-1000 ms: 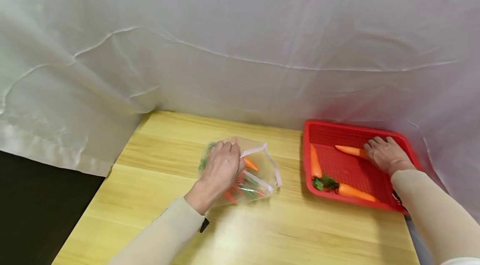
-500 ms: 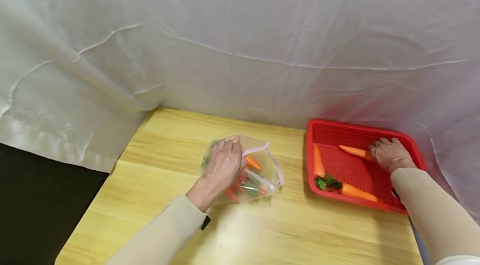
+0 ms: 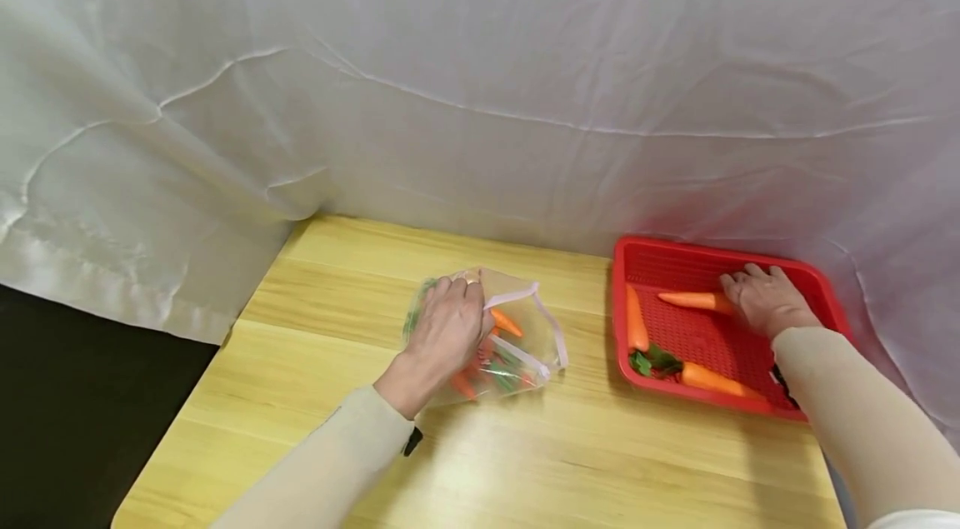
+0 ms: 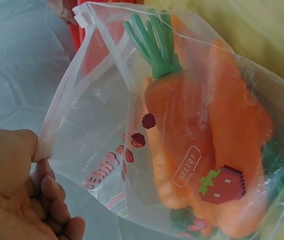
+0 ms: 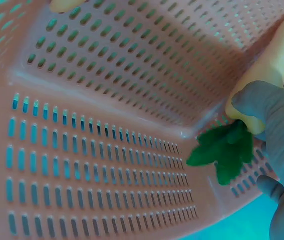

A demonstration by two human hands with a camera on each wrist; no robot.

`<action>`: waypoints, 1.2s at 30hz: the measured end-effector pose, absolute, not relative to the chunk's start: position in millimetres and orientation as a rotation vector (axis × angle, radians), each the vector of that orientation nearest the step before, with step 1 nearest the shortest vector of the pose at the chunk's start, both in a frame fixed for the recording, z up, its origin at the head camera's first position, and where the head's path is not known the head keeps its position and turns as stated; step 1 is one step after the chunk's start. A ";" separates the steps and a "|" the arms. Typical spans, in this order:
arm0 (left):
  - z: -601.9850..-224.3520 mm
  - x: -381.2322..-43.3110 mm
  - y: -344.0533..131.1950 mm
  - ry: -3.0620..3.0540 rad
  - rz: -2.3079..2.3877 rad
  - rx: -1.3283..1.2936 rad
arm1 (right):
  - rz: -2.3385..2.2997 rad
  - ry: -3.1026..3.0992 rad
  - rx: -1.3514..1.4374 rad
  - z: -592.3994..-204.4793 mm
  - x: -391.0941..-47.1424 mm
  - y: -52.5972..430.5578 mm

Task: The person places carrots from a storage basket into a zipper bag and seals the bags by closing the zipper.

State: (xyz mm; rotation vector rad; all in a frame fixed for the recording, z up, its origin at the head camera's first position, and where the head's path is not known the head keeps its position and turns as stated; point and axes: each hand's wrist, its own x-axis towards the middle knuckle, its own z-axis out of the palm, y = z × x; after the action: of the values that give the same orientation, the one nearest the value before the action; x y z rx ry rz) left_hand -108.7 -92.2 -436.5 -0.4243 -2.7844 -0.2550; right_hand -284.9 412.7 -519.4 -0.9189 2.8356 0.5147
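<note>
Head view: pinching the edge of a clear bag with the left hand, on the table, left of the red basket. Can see carrots inside the bag. Gripping one carrot near its leafy end with the right hand, inside the red basket. Can see two more carrots there, along the basket's left and front sides.

Plain, long cream sleeves clothe my arms: my left sleeve is slightly wrinkled near its end, while my right sleeve gives way to a white edge in the head view. A small black fitting shows at my left wrist, and a dark fitting with a pale patch at my right. My left hand and right hand are bare.
</note>
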 end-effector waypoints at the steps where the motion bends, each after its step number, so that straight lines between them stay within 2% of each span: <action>1: -436.5 -109.6 -91.8 -2.778 -0.253 -0.431 | 0.515 2.838 -0.908 -518.0 -284.4 413.2; 24: -446.3 -139.0 -89.4 -2.737 -0.265 -0.439 | 0.515 3.102 -0.908 -477.8 -267.6 398.7; 36: -443.1 -145.2 -89.1 -2.786 -0.343 -0.396 | 0.458 3.216 -1.051 -441.6 -254.9 377.8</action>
State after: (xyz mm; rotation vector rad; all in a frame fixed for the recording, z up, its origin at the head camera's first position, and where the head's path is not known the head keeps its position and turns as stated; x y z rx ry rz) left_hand -145.2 -89.1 -443.1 -0.3961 -2.7864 -0.3430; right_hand -254.9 377.8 -441.6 -1.0513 3.2164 0.4584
